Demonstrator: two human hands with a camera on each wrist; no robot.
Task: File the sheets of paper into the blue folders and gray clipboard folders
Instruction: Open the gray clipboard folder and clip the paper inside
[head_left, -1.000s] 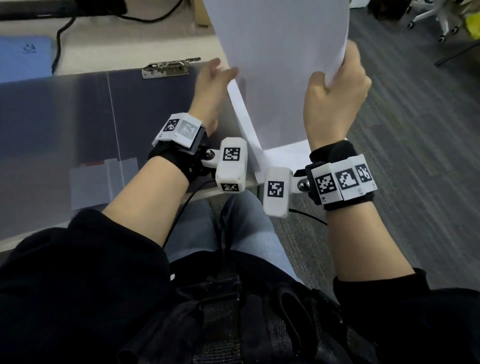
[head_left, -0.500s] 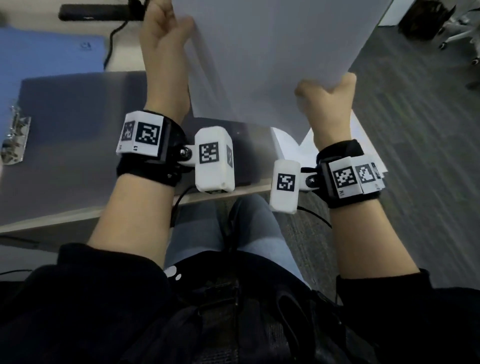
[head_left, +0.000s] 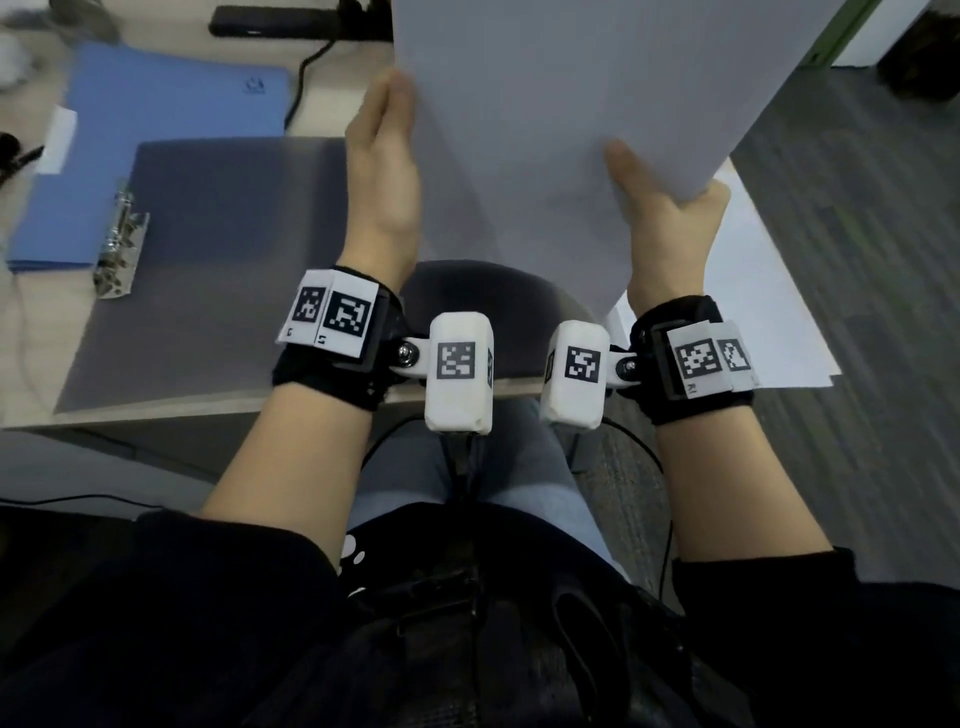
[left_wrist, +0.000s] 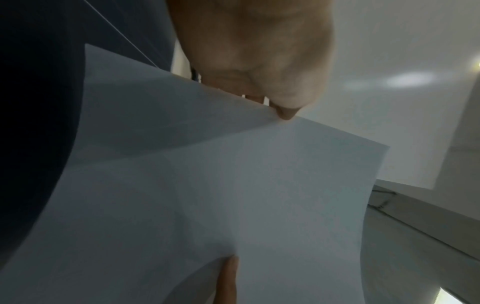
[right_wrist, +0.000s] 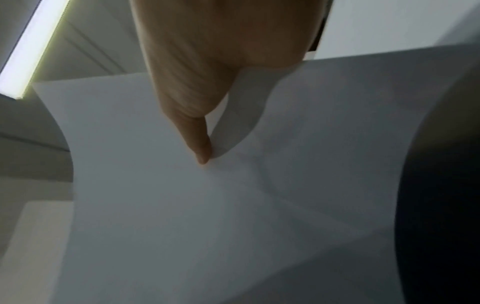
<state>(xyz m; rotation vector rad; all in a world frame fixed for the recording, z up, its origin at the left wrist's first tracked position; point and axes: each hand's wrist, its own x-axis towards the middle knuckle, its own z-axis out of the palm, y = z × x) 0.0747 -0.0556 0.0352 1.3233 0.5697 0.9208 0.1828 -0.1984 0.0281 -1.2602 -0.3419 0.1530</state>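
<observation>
I hold a stack of white sheets of paper (head_left: 571, 104) upright over the desk's right end. My left hand (head_left: 389, 104) grips its left edge, and the thumb (left_wrist: 285, 111) pinches the paper there. Low on the right side, my right hand (head_left: 649, 171) grips it with the thumb (right_wrist: 202, 152) on the near face. A gray clipboard folder (head_left: 208, 270) lies flat to the left of my left hand, its metal clip (head_left: 117, 244) on its left side. Behind it lies a blue folder (head_left: 156, 130). More white sheets (head_left: 753, 291) lie on the desk under my right hand.
A black cable (head_left: 311, 62) and a dark device (head_left: 280, 23) sit at the back of the desk. A white slip (head_left: 60, 137) lies on the blue folder's left edge. The desk's front edge (head_left: 208, 410) runs near my wrists. Gray carpet (head_left: 857, 312) lies to the right.
My left hand went from the sheets' lower left corner to higher on their left edge. My right hand went from the right edge to the lower right. The view swung left across the desk.
</observation>
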